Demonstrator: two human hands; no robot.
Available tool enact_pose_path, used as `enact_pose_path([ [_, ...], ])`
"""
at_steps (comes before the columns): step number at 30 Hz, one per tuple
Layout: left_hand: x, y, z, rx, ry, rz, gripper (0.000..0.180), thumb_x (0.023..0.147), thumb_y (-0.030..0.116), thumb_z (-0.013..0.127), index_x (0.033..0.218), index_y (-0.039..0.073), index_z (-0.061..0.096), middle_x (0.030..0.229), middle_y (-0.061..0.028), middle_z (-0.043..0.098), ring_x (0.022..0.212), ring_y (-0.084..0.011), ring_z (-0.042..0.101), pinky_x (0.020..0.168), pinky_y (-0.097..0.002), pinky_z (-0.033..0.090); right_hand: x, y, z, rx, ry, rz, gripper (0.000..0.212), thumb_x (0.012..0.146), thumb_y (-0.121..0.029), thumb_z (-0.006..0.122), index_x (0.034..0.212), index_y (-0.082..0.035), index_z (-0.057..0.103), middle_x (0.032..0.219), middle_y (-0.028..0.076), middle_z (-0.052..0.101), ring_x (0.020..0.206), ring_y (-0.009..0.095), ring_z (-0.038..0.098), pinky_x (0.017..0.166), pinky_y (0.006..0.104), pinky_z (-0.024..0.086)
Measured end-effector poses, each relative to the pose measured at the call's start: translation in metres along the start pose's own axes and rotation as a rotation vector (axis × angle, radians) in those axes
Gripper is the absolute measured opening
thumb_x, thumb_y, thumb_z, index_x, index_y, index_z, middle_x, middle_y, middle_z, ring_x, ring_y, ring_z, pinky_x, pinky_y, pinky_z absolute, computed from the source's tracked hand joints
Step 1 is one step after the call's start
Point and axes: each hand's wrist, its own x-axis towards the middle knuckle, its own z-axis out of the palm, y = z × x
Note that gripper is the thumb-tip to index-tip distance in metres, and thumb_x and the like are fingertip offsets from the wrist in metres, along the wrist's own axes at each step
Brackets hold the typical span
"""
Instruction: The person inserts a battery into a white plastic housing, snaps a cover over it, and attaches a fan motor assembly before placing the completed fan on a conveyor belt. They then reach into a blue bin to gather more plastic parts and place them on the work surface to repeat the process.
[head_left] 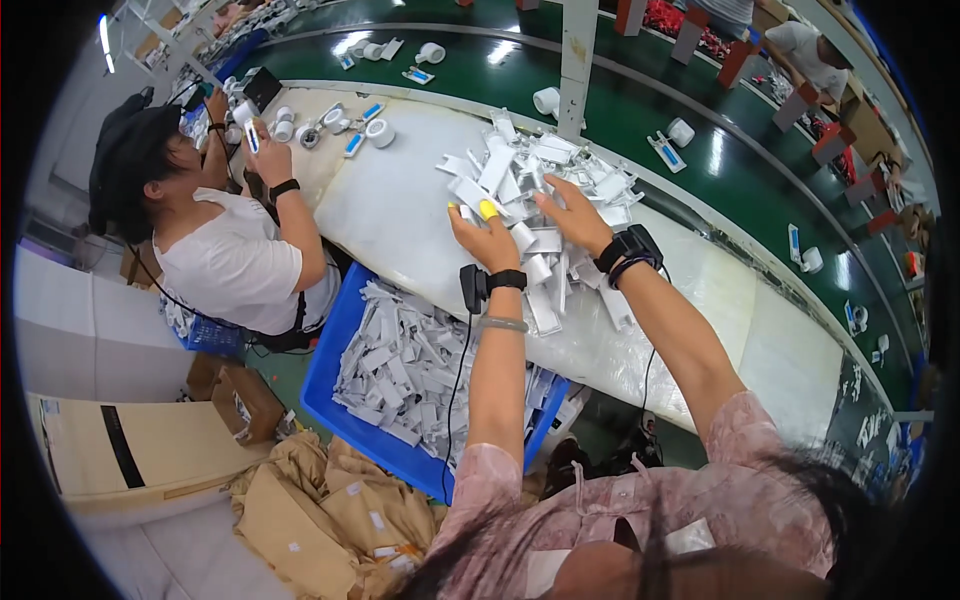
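Observation:
A heap of white plastic parts (pixel 548 160) lies on the white worktable (pixel 385 195) in front of me. At the heap's near left side is my left hand (pixel 487 240), fingers apart, with yellow covers on the tips of the thumb and one finger. White pieces lie right by these fingertips; no grip on any shows. My right hand (pixel 578 216) rests against the heap's near right side, its fingers spread. Some of its fingertips are hard to make out among the parts. Both wrists wear black bands with small boxes and cables.
Below the table's near edge stands a blue bin (pixel 325 385) full of similar white parts. A co-worker (pixel 235 235) at the left holds a white and blue piece. Beyond a metal post (pixel 577 70), a green conveyor (pixel 620 105) carries white items. Brown sacks (pixel 310 515) lie lower left.

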Motion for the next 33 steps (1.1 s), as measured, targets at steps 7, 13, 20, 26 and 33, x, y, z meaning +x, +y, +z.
enact_pose_path([
  [7,0.017,-0.01,-0.054,0.284,-0.017,0.114,0.067,0.096,0.028,0.052,0.142,-0.01,0.023,0.144,-0.0287,0.033,0.134,-0.0421,0.031,0.111,-0.0499,0.022,-0.017,-0.019,0.002,-0.364,-0.001,-0.04,0.057,0.088,-0.035,0.061,0.131,0.001,0.049,0.133,0.024,0.05,0.129,0.039,0.042,0.107,0.0424,0.033],
  [13,-0.062,-0.079,-0.227,0.347,0.202,-0.192,0.056,0.093,0.019,0.054,0.134,-0.013,0.036,0.14,-0.0313,0.036,0.131,-0.0433,0.034,0.113,-0.0459,0.023,-0.148,-0.084,0.055,0.191,-0.267,-0.08,0.044,0.09,-0.022,0.063,0.127,-0.002,0.052,0.128,0.016,0.054,0.118,0.028,0.052,0.099,0.0374,0.04],
  [20,-0.214,-0.098,-0.343,0.946,0.138,-0.871,0.074,0.085,0.033,0.06,0.137,-0.012,0.033,0.135,-0.0328,0.043,0.128,-0.0451,0.04,0.109,-0.0469,0.03,-0.249,0.036,0.169,-0.335,-0.643,0.452,0.078,0.08,-0.036,0.069,0.137,0.007,0.038,0.138,0.031,0.041,0.13,0.044,0.038,0.11,0.0448,0.03],
  [26,-0.22,-0.135,-0.381,0.925,-0.035,-1.039,0.063,0.085,0.041,0.054,0.118,-0.014,0.053,0.114,-0.0348,0.058,0.108,-0.0484,0.055,0.093,-0.0506,0.043,-0.242,0.071,0.202,-0.423,-0.537,0.548,0.089,0.084,-0.045,0.061,0.146,0.006,0.021,0.146,0.031,0.03,0.139,0.042,0.025,0.114,0.0427,0.023],
  [33,-0.226,-0.17,-0.393,0.73,-0.258,-1.071,0.069,0.089,0.054,0.04,0.096,-0.011,0.064,0.099,-0.0312,0.064,0.098,-0.0469,0.059,0.084,-0.0486,0.046,-0.244,0.036,0.21,-0.28,-0.942,0.714,0.112,0.068,-0.076,0.062,0.146,-0.001,0.032,0.149,0.034,0.02,0.138,0.046,0.025,0.113,0.0445,0.024],
])
